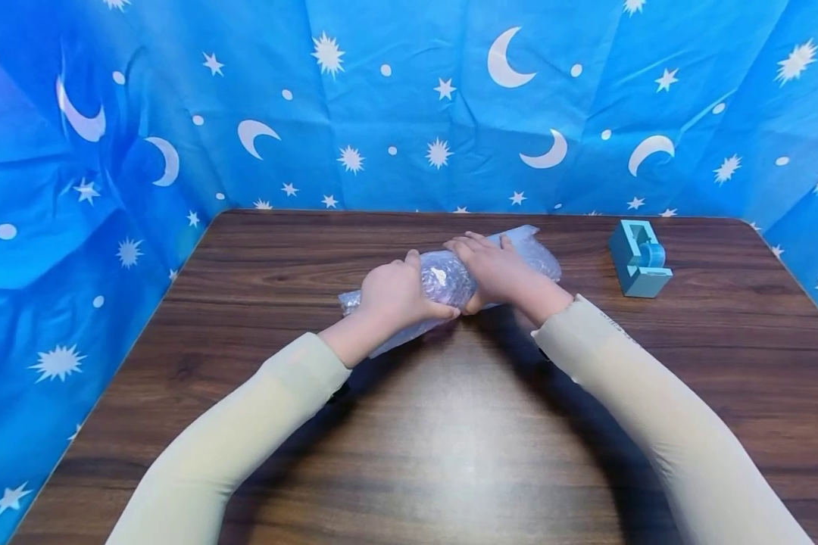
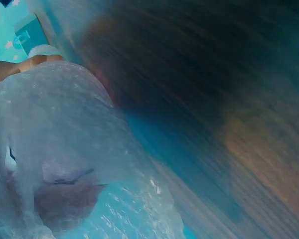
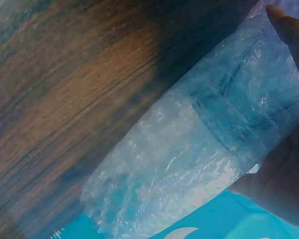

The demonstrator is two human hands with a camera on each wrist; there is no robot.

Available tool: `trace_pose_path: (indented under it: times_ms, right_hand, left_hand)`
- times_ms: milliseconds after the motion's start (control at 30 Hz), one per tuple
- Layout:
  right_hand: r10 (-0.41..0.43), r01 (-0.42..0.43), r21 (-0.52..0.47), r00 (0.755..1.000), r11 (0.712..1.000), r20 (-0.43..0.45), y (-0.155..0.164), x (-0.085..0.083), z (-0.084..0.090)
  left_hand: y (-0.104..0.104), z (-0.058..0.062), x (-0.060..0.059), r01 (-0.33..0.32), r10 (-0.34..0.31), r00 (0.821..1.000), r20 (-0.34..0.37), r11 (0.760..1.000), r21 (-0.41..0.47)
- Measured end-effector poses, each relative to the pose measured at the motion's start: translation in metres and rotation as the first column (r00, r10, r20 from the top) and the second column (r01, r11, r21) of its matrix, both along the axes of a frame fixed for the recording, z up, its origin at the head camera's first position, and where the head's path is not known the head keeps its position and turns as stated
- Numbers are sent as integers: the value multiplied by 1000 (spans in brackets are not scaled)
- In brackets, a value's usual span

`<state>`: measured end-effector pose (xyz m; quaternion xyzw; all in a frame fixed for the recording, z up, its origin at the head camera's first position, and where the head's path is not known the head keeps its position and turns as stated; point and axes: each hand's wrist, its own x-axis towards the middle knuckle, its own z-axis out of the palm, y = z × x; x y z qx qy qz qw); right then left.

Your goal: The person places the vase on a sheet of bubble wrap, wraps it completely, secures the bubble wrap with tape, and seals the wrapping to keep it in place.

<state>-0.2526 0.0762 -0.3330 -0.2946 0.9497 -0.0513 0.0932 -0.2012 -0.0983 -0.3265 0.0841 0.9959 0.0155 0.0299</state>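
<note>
From the head view, a bubble-wrap roll (image 1: 446,281) lies slantwise on the wooden tabletop (image 1: 409,424), nearer the far edge than the near one; the left hand (image 1: 395,294) curls round its nearer, left part, thumb tucked under, while the right hand (image 1: 494,269) lies over the far, right part, fingers draped across the top; a blue tape dispenser (image 1: 639,258) sits by the far right corner, well apart; over to the left wrist view, blurred, the bubble wrap (image 2: 74,149) fills the lower left; right wrist view now, the wrap (image 3: 199,154) angles across the wood grain (image 3: 65,99), and a fingertip (image 3: 286,25) presses its upper end.
</note>
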Motion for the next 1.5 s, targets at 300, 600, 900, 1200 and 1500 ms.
trace_pose_path:
  times_ms: [300, 600, 900, 1200, 1500]
  right_hand:
    - [-4, 4, -17, 1000, 1000, 16, -2, -8, -4]
    - [47, -48, 27, 999, 998, 18, -5, -14, -1]
    - [150, -148, 41, 988, 988, -43, -6, -24, -2]
    - [224, -222, 32, 967, 975, -124, -1, -25, -6]
    - [282, -283, 29, 934, 959, -217, 5, -31, -13]
  left_hand:
    - [5, 2, 9, -20, 20, 1000, -14, 999, 31]
    - [3, 0, 28, 31, -33, 999, 31, 996, 88]
    - [-4, 10, 38, 30, -52, 990, 131, 986, 163]
    - [-5, 17, 45, 87, -109, 989, 96, 975, 206]
    - [-15, 12, 42, 146, -173, 982, 71, 947, 285]
